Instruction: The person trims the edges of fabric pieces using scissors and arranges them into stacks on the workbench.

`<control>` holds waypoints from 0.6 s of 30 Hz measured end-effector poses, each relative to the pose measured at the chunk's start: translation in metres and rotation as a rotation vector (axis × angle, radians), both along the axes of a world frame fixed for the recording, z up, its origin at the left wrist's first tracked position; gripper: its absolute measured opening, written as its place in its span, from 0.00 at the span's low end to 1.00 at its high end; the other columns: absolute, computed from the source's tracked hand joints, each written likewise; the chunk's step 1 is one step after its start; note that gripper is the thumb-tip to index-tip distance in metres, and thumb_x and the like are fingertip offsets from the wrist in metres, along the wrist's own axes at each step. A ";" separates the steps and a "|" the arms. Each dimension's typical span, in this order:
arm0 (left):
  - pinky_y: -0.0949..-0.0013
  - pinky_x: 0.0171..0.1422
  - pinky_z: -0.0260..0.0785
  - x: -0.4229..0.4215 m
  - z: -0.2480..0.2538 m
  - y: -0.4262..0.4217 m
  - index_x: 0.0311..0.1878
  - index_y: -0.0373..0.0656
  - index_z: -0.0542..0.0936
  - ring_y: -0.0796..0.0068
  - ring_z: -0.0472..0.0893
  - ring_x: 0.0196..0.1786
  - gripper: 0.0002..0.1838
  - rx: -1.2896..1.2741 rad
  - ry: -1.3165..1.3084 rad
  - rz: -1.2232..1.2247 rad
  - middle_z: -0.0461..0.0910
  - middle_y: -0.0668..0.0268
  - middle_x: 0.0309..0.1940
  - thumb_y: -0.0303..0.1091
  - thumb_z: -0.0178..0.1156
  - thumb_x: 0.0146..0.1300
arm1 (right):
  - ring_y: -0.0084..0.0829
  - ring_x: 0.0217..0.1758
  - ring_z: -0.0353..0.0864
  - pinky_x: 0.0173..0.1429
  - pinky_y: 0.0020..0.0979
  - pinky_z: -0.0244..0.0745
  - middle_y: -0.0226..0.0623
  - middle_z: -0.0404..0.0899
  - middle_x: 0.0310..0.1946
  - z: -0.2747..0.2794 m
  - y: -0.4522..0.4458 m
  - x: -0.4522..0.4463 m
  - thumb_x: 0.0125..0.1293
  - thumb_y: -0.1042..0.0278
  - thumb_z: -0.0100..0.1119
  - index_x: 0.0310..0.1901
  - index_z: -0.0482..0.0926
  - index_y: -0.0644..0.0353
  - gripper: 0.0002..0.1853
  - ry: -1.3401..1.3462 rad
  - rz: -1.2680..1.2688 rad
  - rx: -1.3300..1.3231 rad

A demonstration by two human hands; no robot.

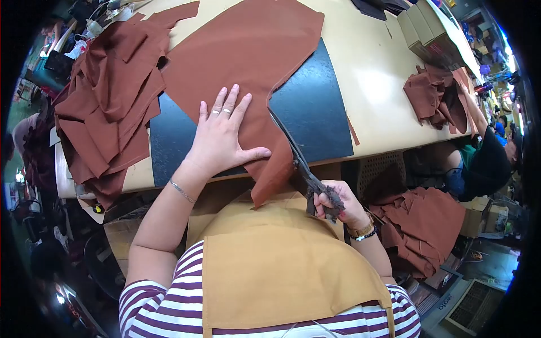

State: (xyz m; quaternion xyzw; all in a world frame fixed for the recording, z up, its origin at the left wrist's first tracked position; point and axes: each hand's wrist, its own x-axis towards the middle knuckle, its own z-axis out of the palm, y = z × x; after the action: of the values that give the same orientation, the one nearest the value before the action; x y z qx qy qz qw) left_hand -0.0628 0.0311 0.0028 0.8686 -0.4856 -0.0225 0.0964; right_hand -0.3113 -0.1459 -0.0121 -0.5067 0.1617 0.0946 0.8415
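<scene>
A large piece of rust-brown fabric (236,50) lies over a dark board (315,101) on the table, its lower corner hanging past the front edge. My left hand (225,132) rests flat on the fabric with fingers spread. In my right hand (338,203) are large scissors (298,158), their handles wrapped in dark cloth. The blades point away from me along the fabric's right edge, and part of the cloth lies against them.
Rust-brown fabric is heaped on the table's left (107,101), with a smaller pile (434,96) at the right. Boxes (431,31) stand at the back right. Another person's arm (476,110) reaches in there. More fabric (422,225) lies below the table edge, right.
</scene>
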 end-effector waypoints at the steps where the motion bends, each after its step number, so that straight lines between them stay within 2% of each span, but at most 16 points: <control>1: 0.34 0.72 0.41 -0.003 0.000 -0.001 0.72 0.42 0.56 0.49 0.46 0.76 0.60 0.000 -0.007 0.005 0.49 0.50 0.73 0.76 0.59 0.43 | 0.19 0.23 0.76 0.28 0.20 0.70 0.29 0.76 0.21 0.001 0.001 0.000 0.65 0.60 0.62 0.31 0.76 0.62 0.13 0.008 0.000 0.005; 5: 0.34 0.72 0.40 -0.017 0.004 -0.004 0.72 0.41 0.56 0.48 0.46 0.76 0.61 0.008 0.013 0.005 0.48 0.48 0.73 0.76 0.60 0.43 | 0.19 0.24 0.77 0.30 0.21 0.71 0.29 0.76 0.22 0.001 0.003 0.008 0.66 0.62 0.62 0.32 0.75 0.62 0.12 0.040 -0.023 0.028; 8: 0.34 0.72 0.40 -0.018 0.013 -0.008 0.73 0.43 0.54 0.49 0.45 0.77 0.60 0.091 0.061 0.034 0.47 0.50 0.74 0.74 0.61 0.43 | 0.18 0.25 0.77 0.30 0.21 0.72 0.28 0.76 0.23 0.001 0.005 0.005 0.66 0.63 0.61 0.32 0.74 0.61 0.11 0.024 -0.016 0.024; 12: 0.36 0.73 0.38 0.003 0.017 -0.010 0.73 0.46 0.56 0.49 0.43 0.77 0.52 0.059 0.132 0.011 0.46 0.50 0.74 0.70 0.58 0.52 | 0.18 0.25 0.77 0.31 0.21 0.73 0.28 0.75 0.24 0.002 0.007 -0.004 0.66 0.64 0.61 0.31 0.74 0.61 0.11 0.036 -0.024 -0.005; 13: 0.37 0.74 0.38 0.016 0.019 -0.013 0.72 0.49 0.59 0.48 0.43 0.77 0.47 0.025 0.126 -0.015 0.47 0.50 0.74 0.68 0.57 0.55 | 0.18 0.25 0.77 0.30 0.21 0.73 0.28 0.75 0.24 0.000 0.009 -0.004 0.65 0.65 0.62 0.31 0.74 0.61 0.10 0.040 -0.050 0.026; 16: 0.37 0.74 0.37 0.048 0.013 -0.018 0.73 0.55 0.59 0.48 0.44 0.77 0.49 0.018 0.080 -0.120 0.47 0.54 0.75 0.70 0.58 0.51 | 0.18 0.25 0.77 0.30 0.21 0.73 0.28 0.75 0.24 0.005 0.008 0.000 0.65 0.64 0.63 0.31 0.75 0.61 0.11 0.046 -0.051 0.058; 18: 0.37 0.74 0.37 0.048 0.008 -0.018 0.73 0.56 0.58 0.49 0.44 0.77 0.50 0.037 0.040 -0.129 0.47 0.55 0.75 0.71 0.58 0.50 | 0.18 0.24 0.77 0.30 0.21 0.72 0.28 0.75 0.23 0.002 0.008 0.006 0.64 0.64 0.63 0.31 0.75 0.61 0.11 0.034 -0.054 0.041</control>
State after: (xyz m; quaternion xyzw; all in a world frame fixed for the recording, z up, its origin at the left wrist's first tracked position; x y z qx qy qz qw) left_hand -0.0150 0.0135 0.0108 0.8364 -0.5382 -0.0550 0.0883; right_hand -0.3048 -0.1379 -0.0097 -0.4833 0.1875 0.0838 0.8510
